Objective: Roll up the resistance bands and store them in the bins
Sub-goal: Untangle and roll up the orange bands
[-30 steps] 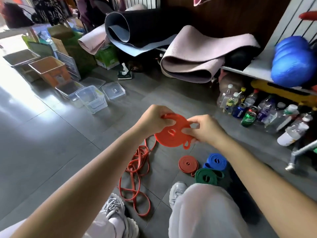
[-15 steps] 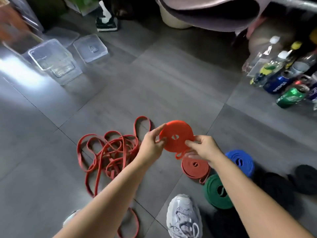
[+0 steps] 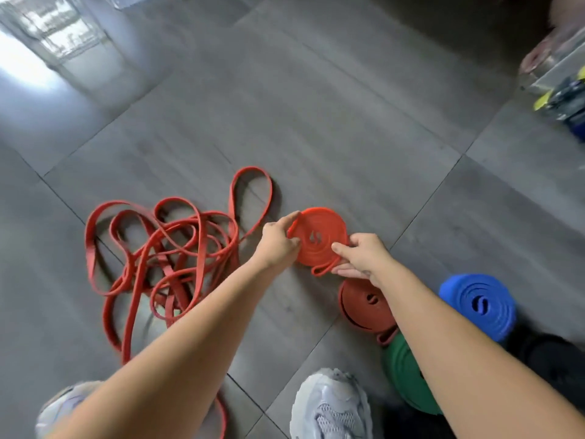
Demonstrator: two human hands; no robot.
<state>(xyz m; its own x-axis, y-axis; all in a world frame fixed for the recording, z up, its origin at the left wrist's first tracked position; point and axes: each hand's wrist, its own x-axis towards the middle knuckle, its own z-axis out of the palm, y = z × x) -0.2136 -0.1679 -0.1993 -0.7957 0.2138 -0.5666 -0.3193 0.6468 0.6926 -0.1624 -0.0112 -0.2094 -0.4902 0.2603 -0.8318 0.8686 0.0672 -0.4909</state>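
the person holds an orange-red resistance band wound into a flat rubber disc (image 3: 319,239) low over the grey tiled floor (image 3: 348,122), mid-scene; whether it touches the tiles cannot be told. the left hand (image 3: 278,245) pinches the disc's left rim, thumb and fingers curled onto it. the right hand (image 3: 361,258) clamps the near right edge, thumb on top and fingers underneath, just beside the short loose tail sticking out there.

to the left lies a tangle of unrolled red bands (image 3: 164,248). near and right sit finished rolls: a darker red coil (image 3: 364,307), a blue coil (image 3: 478,307), a green coil (image 3: 402,375) and a black coil (image 3: 554,359) in shadow. a blurred clear bin (image 3: 60,36) stands far left.

the disc looks light, soft and springy. it would probably unwind if its edge were released, so the best hold is across the outer wrap and tail, squeezing the layers flat. the rubber seems grippy rather than slippery.

no brand, label or writing can be read; the far-right bottles (image 3: 560,93) are too blurred.
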